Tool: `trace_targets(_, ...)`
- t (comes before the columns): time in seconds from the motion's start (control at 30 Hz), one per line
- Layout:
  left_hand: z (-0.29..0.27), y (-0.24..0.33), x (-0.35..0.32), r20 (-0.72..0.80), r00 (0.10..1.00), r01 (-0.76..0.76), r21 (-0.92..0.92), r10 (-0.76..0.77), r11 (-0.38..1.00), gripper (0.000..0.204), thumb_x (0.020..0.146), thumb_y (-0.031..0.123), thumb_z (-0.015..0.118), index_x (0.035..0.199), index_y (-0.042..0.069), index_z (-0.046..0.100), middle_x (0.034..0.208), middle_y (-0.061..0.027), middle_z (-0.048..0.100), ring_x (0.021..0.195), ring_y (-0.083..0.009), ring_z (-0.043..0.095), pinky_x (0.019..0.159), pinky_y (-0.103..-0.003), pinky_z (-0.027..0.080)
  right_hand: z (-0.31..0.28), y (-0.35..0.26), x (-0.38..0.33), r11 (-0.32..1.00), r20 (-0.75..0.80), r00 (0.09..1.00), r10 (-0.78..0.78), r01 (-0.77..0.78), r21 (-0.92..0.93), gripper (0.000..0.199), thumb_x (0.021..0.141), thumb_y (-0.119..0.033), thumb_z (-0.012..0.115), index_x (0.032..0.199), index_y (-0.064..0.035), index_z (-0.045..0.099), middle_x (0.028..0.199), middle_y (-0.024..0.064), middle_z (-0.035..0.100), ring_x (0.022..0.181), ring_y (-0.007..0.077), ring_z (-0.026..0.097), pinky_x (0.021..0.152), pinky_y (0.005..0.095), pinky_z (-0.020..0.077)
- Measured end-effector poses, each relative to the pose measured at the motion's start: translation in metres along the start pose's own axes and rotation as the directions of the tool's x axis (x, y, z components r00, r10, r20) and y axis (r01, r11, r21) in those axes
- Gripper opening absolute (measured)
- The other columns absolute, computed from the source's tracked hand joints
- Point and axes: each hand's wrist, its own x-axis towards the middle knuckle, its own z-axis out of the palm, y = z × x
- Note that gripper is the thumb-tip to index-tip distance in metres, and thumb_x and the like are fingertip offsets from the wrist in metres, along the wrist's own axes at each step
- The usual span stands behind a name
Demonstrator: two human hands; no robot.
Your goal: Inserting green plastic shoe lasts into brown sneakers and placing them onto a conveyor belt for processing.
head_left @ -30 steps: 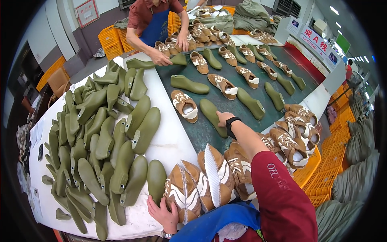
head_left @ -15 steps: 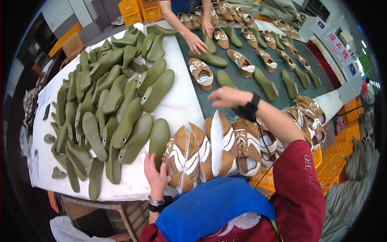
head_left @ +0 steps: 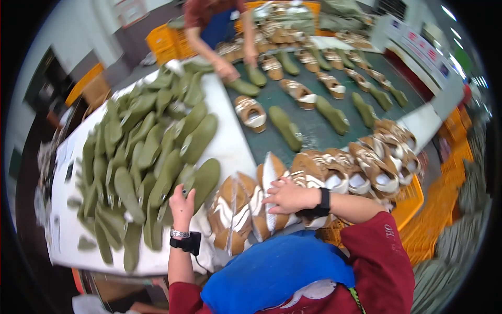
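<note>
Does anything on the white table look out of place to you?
One thing: a short green piece lies by the near left corner of the heaped green lasts. It looks odd because it is far shorter than the lasts. I see no spill; blur may hide fine damage.

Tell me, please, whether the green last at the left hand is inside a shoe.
Out: the green last shows bare, beside the brown shoes.

Head-worn fisheye camera looked down and forward from above the wearer's blue apron, upright, rim dark and rounded. Left hand and right hand sat near the lens; the white tabletop and dark green surface receded toward a co-worker at the top edge.
</note>
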Motion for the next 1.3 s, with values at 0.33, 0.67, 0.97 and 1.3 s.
trace_targets(0.33, 0.043, -0.022, 0.005, 0.593, 0.802, 0.051, -0.189, 0.073, 0.981, 0.051, 0.084, 0.022, 0.057, 0.125, -0.005, 0.042, 0.117, -0.0218, 0.051, 0.105, -0.0291, 0.050, 0.092, -0.035, 0.039, 0.053, -0.041, -0.019, 0.989, -0.389, 0.917, 0.086, -0.033, 0.141, 0.040, 0.069, -0.049, 0.063, 0.096, -0.0187, 0.066, 0.112, 0.0101, 0.052, 0.117, 0.0332, 0.038, 0.094, 0.0489, 0.0282)
trace_targets(0.67, 0.044, -0.014, -0.088, 0.502, 0.825, -0.290, -0.022, 0.261, 0.957, 0.066, 0.081, 0.034, 0.059, 0.133, 0.002, 0.035, 0.133, -0.0243, 0.037, 0.122, -0.0355, 0.037, 0.102, -0.040, 0.028, 0.047, -0.045, -0.042, 0.919, -0.476, 0.798, 0.369, -0.238, 0.314, 0.059, 0.066, -0.045, 0.069, 0.111, -0.0103, 0.057, 0.120, 0.0166, 0.045, 0.125, 0.0401, 0.027, 0.098, 0.0538, 0.0229)
trace_targets(0.97, 0.076, -0.038, -0.096, 0.368, 0.896, -0.283, 0.039, 0.250, 0.958, 0.075, 0.075, 0.038, 0.064, 0.135, 0.004, 0.033, 0.132, -0.0272, 0.036, 0.121, -0.0385, 0.036, 0.102, -0.043, 0.028, 0.046, -0.042, -0.041, 0.927, -0.478, 0.811, 0.336, -0.193, 0.323, 0.056, 0.066, -0.047, 0.068, 0.109, -0.0126, 0.060, 0.120, 0.0149, 0.046, 0.126, 0.0404, 0.024, 0.098, 0.0536, 0.0236)
trace_targets(1.3, 0.040, 0.015, -0.098, 0.440, 0.873, -0.264, 0.063, 0.211, 0.962, 0.084, 0.075, 0.051, 0.062, 0.139, 0.008, 0.029, 0.136, -0.0268, 0.033, 0.125, -0.0372, 0.032, 0.105, -0.042, 0.025, 0.051, -0.041, -0.039, 0.919, -0.453, 0.817, 0.355, -0.217, 0.329, 0.059, 0.066, -0.047, 0.068, 0.114, -0.0131, 0.058, 0.124, 0.0151, 0.044, 0.127, 0.0402, 0.022, 0.099, 0.0529, 0.0219)
